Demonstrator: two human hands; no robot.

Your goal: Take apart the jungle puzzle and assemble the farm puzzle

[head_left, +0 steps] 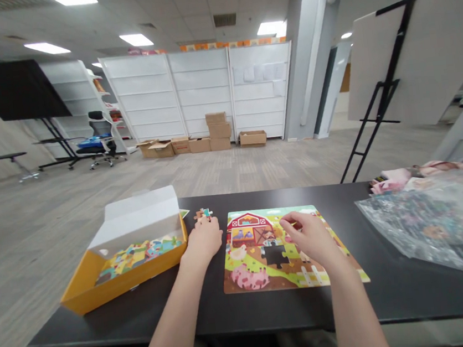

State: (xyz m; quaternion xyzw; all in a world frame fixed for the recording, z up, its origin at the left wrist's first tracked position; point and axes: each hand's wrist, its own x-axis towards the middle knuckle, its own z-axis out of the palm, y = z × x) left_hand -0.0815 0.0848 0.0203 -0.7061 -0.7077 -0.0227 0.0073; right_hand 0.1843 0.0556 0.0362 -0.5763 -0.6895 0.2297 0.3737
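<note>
A farm-scene jigsaw puzzle [249, 255] with a red barn, pigs and a hen lies flat on the black table. Near its middle is a dark gap where the table shows through. Over the puzzle's right half is my right hand [312, 237], thumb and fingers drawn into a pinch; whether a piece is between them cannot be made out. My left hand [204, 238] is left of the puzzle, its fingers curled against a few loose puzzle pieces [204, 214]. The fingertips partly hide those pieces.
An open yellow box [130, 277] with many puzzle pieces [140, 256] inside stands on the left, its white lid raised. At the right lies a clear plastic bag [434, 228] beside pink fabric. The table's front edge [274, 327] runs beneath my forearms.
</note>
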